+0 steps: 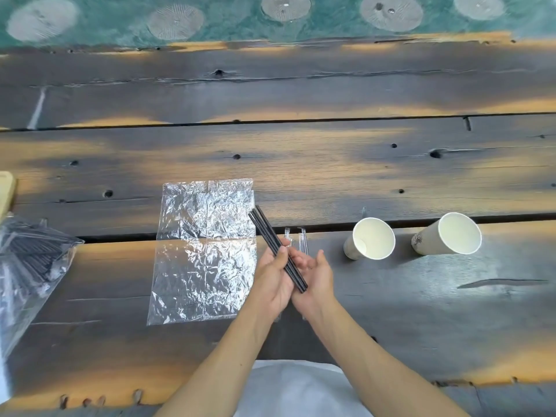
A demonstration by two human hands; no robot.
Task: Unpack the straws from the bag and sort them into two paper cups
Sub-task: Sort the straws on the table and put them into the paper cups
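A small bundle of black straws (264,227) slants from upper left to lower right over the table. My left hand (272,276) is wrapped around its middle. My right hand (316,273) lies open, palm up, under the bundle's lower end. A flat, crumpled clear plastic bag (204,251) lies just left of my hands. Two clear wrapped straws (303,237) lie on the wood behind my hands, partly hidden. Two white paper cups stand to the right, the nearer cup (370,239) and the farther cup (448,234), both showing nothing inside.
At the far left edge a second plastic bag (30,266) holds several black straws. A pale wooden board corner (6,194) pokes in above it. The dark plank table (301,164) has gaps between boards and ends at a teal patterned floor beyond.
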